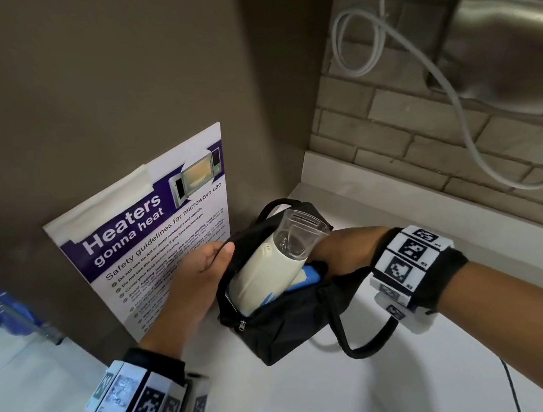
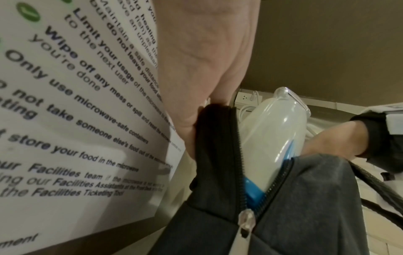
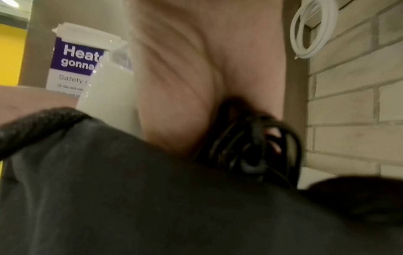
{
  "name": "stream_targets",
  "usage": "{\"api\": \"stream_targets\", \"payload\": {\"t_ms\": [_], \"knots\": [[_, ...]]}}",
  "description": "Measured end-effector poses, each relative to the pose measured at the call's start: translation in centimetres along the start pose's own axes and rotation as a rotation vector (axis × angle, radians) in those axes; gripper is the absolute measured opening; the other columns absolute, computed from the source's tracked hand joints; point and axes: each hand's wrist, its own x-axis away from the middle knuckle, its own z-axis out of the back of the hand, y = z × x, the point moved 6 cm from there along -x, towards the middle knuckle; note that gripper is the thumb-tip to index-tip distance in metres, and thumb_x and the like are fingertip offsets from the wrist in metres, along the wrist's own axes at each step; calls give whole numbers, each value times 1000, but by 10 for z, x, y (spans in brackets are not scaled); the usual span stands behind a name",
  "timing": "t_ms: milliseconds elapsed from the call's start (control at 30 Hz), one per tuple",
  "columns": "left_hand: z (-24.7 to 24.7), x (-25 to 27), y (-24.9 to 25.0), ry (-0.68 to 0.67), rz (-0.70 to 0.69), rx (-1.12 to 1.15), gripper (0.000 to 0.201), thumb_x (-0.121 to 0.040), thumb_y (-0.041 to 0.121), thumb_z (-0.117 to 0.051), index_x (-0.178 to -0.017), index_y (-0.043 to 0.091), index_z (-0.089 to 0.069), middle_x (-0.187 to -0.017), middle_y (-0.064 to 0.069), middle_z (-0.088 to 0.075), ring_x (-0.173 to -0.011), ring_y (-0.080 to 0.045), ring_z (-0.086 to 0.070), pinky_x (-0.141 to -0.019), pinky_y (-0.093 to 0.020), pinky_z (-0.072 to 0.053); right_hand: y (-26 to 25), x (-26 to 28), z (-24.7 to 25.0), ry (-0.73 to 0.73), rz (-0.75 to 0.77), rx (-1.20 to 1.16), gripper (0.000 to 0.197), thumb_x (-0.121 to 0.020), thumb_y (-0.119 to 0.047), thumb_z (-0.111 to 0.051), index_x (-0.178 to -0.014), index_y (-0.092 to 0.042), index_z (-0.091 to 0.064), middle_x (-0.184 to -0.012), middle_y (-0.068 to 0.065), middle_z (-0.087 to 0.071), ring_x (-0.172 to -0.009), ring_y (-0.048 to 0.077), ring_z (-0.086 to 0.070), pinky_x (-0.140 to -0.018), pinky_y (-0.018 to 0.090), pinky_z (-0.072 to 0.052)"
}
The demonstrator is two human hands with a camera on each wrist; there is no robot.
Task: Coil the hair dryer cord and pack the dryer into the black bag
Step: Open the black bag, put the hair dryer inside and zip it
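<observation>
Fingers of the left hand [image 1: 198, 267] pinch the far rim of the black bag [image 1: 279, 329], holding its zipped mouth open on the white surface [image 1: 323, 403]. The right hand [image 1: 341, 252] reaches into the bag's other end, gripping a bundle of black cord [image 3: 250, 143]. White hair dryer [image 1: 265, 275] stands tilted in the opening, clear nozzle up, near a microwave safety poster [image 1: 149, 232] on the wall.

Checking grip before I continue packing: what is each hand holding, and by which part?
The left hand pinches the black fabric bag by its open zipper edge. The right hand reaches inside beside the cream plastic hair dryer; its grip is hidden.
</observation>
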Motion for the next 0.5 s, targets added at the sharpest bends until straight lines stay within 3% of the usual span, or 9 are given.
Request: {"api": "stream_targets", "payload": {"t_ms": [100, 233, 300, 367, 433, 500], "knots": [[2, 0, 0, 20, 1, -31, 26, -89, 34, -53, -80, 15, -68, -77, -14, -72, -75, -25, -66, -80, -49, -51, 1, 3, 7, 161, 32, -144, 52, -76, -40, -64, -125, -29, -53, -127, 2, -59, -115, 25, -55, -97, 43, -46], [3, -1, 1, 37, -5, -58, 24, -91, 31, -54, -81, 15, -69, -77, -9, -73, -78, -24, -68, -79, -44, -53, 10, 14, 8, 347, -13, -103, 53, -83, -42, -64, -131, -28, -47, -129, 1, -55, -120, 23, -49, -96, 45, -43], [3, -2, 0, 45, -18, -78, 25, -93, 26, -53, -78, 13, -68, -75, -13, -71, -74, -23, -66, -75, -43, -52, 8, 23, 8, 476, 10, -46, 50, -85, -50, -57, -130, -29, -48, -123, 1, -55, -117, 22, -49, -95, 43, -42], [3, -2, 1, 52, -24, -92, 27, -93, 27, -52, -76, 11, -66, -75, -19, -68, -70, -27, -63, -73, -45, -51, -2, 35, 8, 606, 70, -32, 45, -86, -59, -42, -118, -31, -57, -115, -3, -57, -111, 20, -48, -92, 37, -39], [4, -2, 0, 58, -21, -94, 29, -93, 28, -51, -79, 6, -65, -78, -23, -66, -76, -34, -63, -74, -47, -51, -13, 43, 2, 571, 203, -188, 42, -86, -62, -42, -108, -32, -63, -112, -8, -60, -109, 14, -50, -94, 36, -39], [4, -3, -1, 60, -15, -90, 31, -93, 27, -51, -81, 2, -64, -79, -23, -66, -79, -35, -63, -75, -47, -51, -25, 43, -10, 383, 305, -364, 44, -85, -58, -53, -117, -29, -61, -120, -8, -61, -114, 9, -52, -101, 30, -39]]}}
